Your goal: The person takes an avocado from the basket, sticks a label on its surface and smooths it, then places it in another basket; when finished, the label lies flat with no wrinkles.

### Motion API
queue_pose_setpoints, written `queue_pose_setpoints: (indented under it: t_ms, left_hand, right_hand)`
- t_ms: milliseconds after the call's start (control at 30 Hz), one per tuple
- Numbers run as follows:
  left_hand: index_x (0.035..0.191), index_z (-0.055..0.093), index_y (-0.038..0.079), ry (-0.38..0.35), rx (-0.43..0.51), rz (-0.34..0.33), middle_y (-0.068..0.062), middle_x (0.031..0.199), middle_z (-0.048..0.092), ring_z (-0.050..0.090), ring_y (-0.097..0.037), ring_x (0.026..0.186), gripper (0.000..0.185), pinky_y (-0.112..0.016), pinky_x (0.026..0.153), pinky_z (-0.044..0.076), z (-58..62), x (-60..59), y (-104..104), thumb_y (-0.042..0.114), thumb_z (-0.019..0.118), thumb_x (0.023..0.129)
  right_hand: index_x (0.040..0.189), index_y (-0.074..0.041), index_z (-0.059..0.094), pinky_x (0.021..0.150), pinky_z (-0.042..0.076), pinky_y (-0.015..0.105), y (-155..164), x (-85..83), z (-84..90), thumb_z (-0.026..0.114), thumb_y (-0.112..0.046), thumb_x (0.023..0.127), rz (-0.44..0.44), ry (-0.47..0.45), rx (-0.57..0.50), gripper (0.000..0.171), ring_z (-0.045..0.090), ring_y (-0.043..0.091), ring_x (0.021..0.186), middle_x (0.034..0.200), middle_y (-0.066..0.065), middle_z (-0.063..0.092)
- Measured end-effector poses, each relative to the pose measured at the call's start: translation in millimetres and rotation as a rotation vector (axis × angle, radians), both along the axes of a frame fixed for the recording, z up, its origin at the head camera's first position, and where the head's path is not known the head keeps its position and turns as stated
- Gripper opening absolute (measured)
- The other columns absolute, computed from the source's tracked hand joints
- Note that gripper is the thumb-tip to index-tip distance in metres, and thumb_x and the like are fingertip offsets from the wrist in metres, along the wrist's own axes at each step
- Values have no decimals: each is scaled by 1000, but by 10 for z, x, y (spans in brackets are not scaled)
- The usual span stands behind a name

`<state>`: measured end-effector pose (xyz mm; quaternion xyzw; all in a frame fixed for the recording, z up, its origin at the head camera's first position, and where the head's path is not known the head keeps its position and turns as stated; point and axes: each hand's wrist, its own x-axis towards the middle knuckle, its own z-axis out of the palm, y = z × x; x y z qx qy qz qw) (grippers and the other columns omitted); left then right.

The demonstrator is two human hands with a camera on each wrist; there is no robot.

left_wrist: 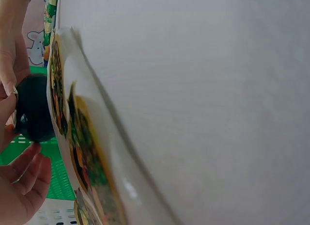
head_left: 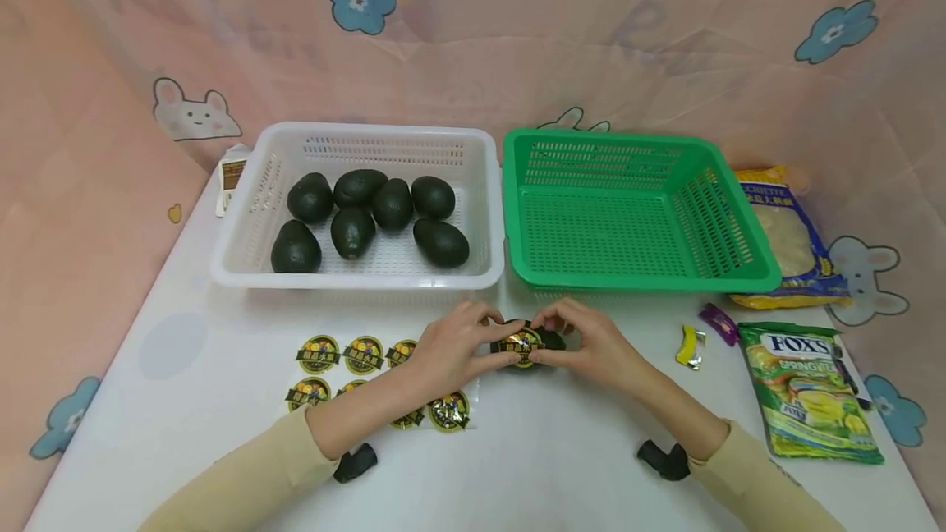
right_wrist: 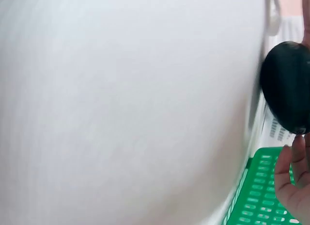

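Stickers on a clear sheet lay nearest, partly under my left forearm, on the worktop. Just beyond, a single avocado sat between my left hand and right hand, finger and thumb of each bent round one end of it, and a loose sticker lay on its upper side, printed face up. Whether its underside touched the worktop I could not tell. I judged the fruit moderately heavy for its bulk, firm and smooth enough to roll or slide under a careless push, and liable to bruise if squeezed; the sticker looked thin, light and easily creased. Both ends seemed the right place to hold, with light fingertips, leaving the sticker's middle free and only its edges to be pressed. Long axis: left to right, roughly in line with the baskets' front rims, one end toward each hand; which was the stem end I could not make out. Farther off stood the white basket with seven other avocados, pointing various ways, and beside it the green basket.
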<state>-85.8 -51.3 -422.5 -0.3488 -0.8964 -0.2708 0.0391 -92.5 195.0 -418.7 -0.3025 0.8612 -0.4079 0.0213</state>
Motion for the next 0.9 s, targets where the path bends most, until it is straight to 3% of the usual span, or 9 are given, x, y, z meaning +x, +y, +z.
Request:
queue_pose_setpoints:
  t_ms: [100, 200, 333, 467, 600, 667, 767, 833, 900]
  left_hand:
    - [129, 66, 22, -29, 29, -19, 1, 121, 60, 55, -15, 107, 49, -28, 72, 52, 38, -26, 45, 46, 71, 87]
    - [130, 64, 17, -69, 62, -61, -3, 131, 56, 54, -18, 118, 60, -34, 87, 51, 80, -61, 117, 50, 76, 81]
    - [136, 56, 19, -120, -8, -126, -2, 136, 53, 52, -18, 122, 70, -36, 90, 50, 105, -112, 210, 48, 79, 77]
    - [135, 56, 21, -142, -56, -205, 2, 130, 55, 54, -15, 115, 64, -32, 86, 50, 127, -135, 239, 34, 81, 78]
    - [133, 57, 19, -195, 59, -304, 3, 124, 57, 54, -9, 110, 64, -24, 89, 46, 390, -181, 244, 33, 84, 77]
    - [133, 58, 19, -204, 118, -334, 3, 123, 58, 54, -8, 110, 66, -23, 91, 45, 633, -292, 268, 35, 85, 75]
    - [131, 59, 16, -172, 135, -331, 1, 123, 59, 53, -9, 111, 66, -24, 92, 43, 954, -609, 357, 34, 86, 74]
    - [131, 59, 15, -153, 75, -296, 0, 122, 58, 53, -11, 108, 64, -24, 90, 44, 1076, -856, 445, 34, 85, 75]
    - [132, 58, 14, -160, -17, -266, -2, 122, 57, 53, -13, 107, 64, -24, 88, 44, 1107, -1075, 548, 34, 84, 77]
  right_hand:
    - [107, -16, 65, 76, 51, 32, 36, 3, 11, 84, -20, 78, -54, -65, 2, 35, 55, 10, 88, 95, -7, 61]
    - [115, -10, 65, 81, 52, 31, 100, 19, 55, 78, -21, 85, -161, -227, -66, 35, 60, 12, 92, 101, 1, 65]
    - [128, 2, 55, 88, 51, 28, 182, 18, 134, 68, -21, 94, -334, -507, -307, 43, 64, 11, 100, 117, 15, 65]
    - [129, 8, 49, 92, 50, 29, 185, -22, 204, 63, -20, 97, -423, -706, -572, 44, 65, 10, 101, 117, 10, 67]
    - [112, 1, 60, 86, 52, 23, 138, -55, 241, 62, -17, 97, -499, -843, -763, 23, 67, 9, 92, 101, 2, 72]
    - [100, -5, 64, 78, 53, 19, 124, -59, 237, 59, -10, 98, -545, -874, -820, 8, 66, 7, 83, 92, 0, 70]
    - [91, -11, 68, 73, 52, 17, 115, -58, 213, 56, -7, 98, -553, -873, -834, 15, 65, 6, 80, 87, -2, 69]
    - [89, -13, 71, 74, 52, 17, 117, -53, 193, 56, -6, 98, -529, -844, -815, 18, 65, 6, 81, 88, -3, 71]
    - [91, -15, 74, 78, 52, 18, 113, -49, 182, 60, -13, 98, -490, -823, -790, 16, 67, 6, 86, 89, -2, 73]
